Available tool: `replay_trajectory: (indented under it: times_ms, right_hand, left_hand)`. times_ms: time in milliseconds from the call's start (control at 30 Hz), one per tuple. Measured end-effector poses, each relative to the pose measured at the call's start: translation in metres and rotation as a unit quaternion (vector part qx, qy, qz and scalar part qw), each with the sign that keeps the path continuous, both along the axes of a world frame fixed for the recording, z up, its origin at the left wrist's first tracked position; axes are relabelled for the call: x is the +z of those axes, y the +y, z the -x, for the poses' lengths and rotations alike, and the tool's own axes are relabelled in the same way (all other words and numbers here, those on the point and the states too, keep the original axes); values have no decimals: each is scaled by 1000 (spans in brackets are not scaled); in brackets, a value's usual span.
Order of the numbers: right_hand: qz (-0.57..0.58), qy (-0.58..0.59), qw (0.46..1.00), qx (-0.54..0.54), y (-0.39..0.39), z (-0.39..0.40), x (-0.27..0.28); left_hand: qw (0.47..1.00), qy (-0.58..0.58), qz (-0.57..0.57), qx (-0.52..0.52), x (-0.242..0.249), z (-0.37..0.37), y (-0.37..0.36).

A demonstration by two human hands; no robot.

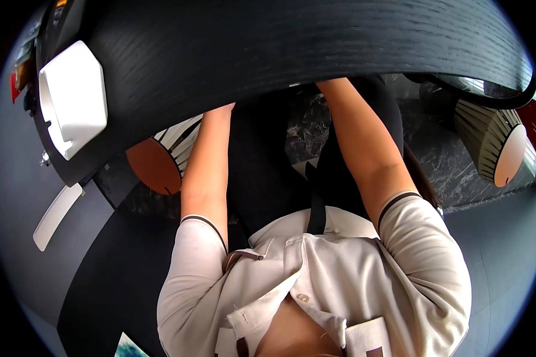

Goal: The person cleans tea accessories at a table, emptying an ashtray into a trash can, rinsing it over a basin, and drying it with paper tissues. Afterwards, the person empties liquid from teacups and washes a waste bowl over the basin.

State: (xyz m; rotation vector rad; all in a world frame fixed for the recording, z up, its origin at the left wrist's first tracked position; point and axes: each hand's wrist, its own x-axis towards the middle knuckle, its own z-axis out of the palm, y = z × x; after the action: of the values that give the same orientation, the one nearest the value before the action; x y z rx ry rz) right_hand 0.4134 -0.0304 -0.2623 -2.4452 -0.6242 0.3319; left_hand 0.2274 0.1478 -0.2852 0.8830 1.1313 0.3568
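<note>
Both of my forearms reach forward under the near edge of a black wood-grained table (pixel 268 41). The left forearm (pixel 207 160) shows down to about the wrist, where the table edge cuts it off. Farther right, the right forearm (pixel 363 128) passes under the same edge, also hidden from the wrist on. Neither hand's fingers can be seen, nor anything they hold or touch. Between the arms are dark trousers (pixel 259 160) and a dark strap (pixel 317 214) over the beige shirt (pixel 339 262).
A white angular holder (pixel 80 98) stands at the table's left end. Ribbed stools with brown (pixel 155 166) and pinkish (pixel 511 156) ends lie left and right below the tabletop. A pale curved piece (pixel 56 217) is at the lower left, above grey floor (pixel 506 256).
</note>
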Motion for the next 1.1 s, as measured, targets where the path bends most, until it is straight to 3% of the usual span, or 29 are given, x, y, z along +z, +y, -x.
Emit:
replay_trajectory:
  times_ms: [100, 200, 267, 300, 333, 467, 500, 567, 600, 733, 767, 800, 833, 900, 1100]
  right_hand:
    - [48, 23, 998, 24, 1, 5, -15]
    - [-4, 17, 998, 64, -10, -3, -45]
    - [72, 36, 992, 100, -12, -8, -43]
    - [-2, 48, 996, 81, -18, -5, -7]
    - [-3, 76, 995, 67, -23, -1, 43]
    - [-80, 26, 982, 170, -61, 27, 104]
    - [-43, 47, 977, 204, -73, 33, 131]
    - [-130, -17, 958, 256, -100, 43, 156]
    - [-178, 13, 949, 260, -111, 47, 192]
    - [-303, -52, 936, 170, -138, 42, 295]
    - [-313, -185, 919, 150, -139, 27, 306]
    - [-338, -208, 911, 110, -137, 10, 313]
    - [-339, -186, 921, 55, -133, -2, 332]
    - [-241, -290, 926, 7, -125, -38, 345]
    - [-17, -359, 928, 99, -74, -112, 350]
  left_hand:
    - [997, -57, 34, 28, 0, 21, 4]
    - [998, -43, 50, -8, 41, 36, 3]
    - [992, -36, 30, -118, 96, 52, 9]
    - [993, -46, 13, -111, 112, 61, 14]
    - [994, -19, 10, -105, 127, 73, 19]
    - [995, 33, -18, -93, 193, 130, 21]
    - [995, 11, -17, -102, 199, 151, 26]
    - [997, 63, -37, -3, 233, 182, 13]
    - [998, 53, -36, 11, 251, 200, 5]
    - [992, 64, -60, 88, 309, 272, -33]
    - [990, 28, -67, 123, 325, 285, -44]
    - [990, 12, -74, 124, 343, 293, -52]
    - [984, -8, -95, 149, 348, 307, -55]
    - [968, -61, -123, 211, 359, 317, -59]
    - [928, -193, -159, 276, 392, 267, -36]
